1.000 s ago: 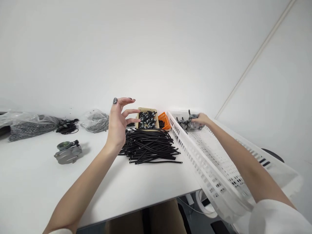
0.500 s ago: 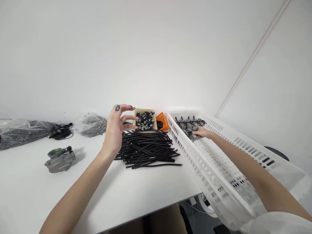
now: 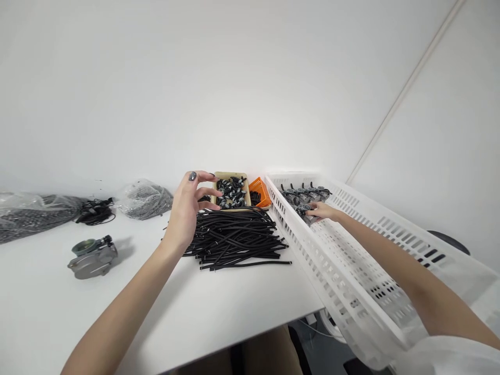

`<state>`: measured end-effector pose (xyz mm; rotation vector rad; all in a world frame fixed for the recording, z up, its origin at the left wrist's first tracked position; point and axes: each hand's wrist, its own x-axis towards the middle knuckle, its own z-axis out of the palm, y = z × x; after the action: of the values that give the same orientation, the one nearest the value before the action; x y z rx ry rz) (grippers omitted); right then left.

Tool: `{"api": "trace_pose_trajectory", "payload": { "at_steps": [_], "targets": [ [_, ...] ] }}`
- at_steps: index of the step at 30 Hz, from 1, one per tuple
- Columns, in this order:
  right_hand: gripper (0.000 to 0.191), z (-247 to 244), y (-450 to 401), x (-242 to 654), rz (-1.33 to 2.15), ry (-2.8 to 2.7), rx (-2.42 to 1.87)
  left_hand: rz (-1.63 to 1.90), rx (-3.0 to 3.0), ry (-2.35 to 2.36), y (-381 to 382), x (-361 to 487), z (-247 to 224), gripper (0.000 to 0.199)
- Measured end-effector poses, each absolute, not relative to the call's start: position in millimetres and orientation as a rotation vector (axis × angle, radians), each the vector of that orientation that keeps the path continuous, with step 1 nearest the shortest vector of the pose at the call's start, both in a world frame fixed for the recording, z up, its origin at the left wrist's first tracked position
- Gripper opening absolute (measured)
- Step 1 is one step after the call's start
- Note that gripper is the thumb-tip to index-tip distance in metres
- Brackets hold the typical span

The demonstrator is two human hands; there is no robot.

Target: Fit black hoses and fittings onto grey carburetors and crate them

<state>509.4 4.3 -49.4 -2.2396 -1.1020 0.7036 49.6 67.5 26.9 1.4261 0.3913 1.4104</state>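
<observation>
Left hand [image 3: 187, 208] hovers with fingers spread and curled (nails painted dark), forearm raised; right hand [image 3: 321, 211], arm outstretched, lies flat, far right of it.

Plain white walls [image 3: 250, 78] — white table [image 3: 219, 307], evenly lit.

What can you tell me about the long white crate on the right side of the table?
The white crate is a long, shallow plastic tray with slotted walls and a perforated floor. It lies slanted, its near end jutting past the table edge. Grey metal parts with black stems sit in rows at its far end; the rest looks bare. The right hand reaches inside, fingers on those parts.
</observation>
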Motion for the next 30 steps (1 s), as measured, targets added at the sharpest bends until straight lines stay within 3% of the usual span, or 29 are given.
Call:
{"api": "trace_pose_trajectory", "payload": {
  "at_steps": [5,12,16,21,25,30],
  "targets": [
    [0.084,-51,6,506,0.697,-1.095,-2.236,1.359,1.440,0.421,69,54,24,0.046],
    [0.086,-47,0,502,0.722,-1.129,-2.258,1.331,1.464,0.402,66,52,24,0.044],
    [0.080,-28,2,501,0.621,-1.175,-2.307,1.342,1.475,0.404,65,49,26,0.045],
    [0.066,22,31,482,0.197,-1.310,-2.248,1.338,1.500,0.393,67,48,27,0.047],
    [0.049,60,73,429,-0.011,-1.553,-2.056,1.352,1.514,0.379,65,45,27,0.047],
    [0.038,73,130,330,-0.017,-1.898,-1.825,1.407,1.541,0.350,56,36,31,0.039]
  ]
}}
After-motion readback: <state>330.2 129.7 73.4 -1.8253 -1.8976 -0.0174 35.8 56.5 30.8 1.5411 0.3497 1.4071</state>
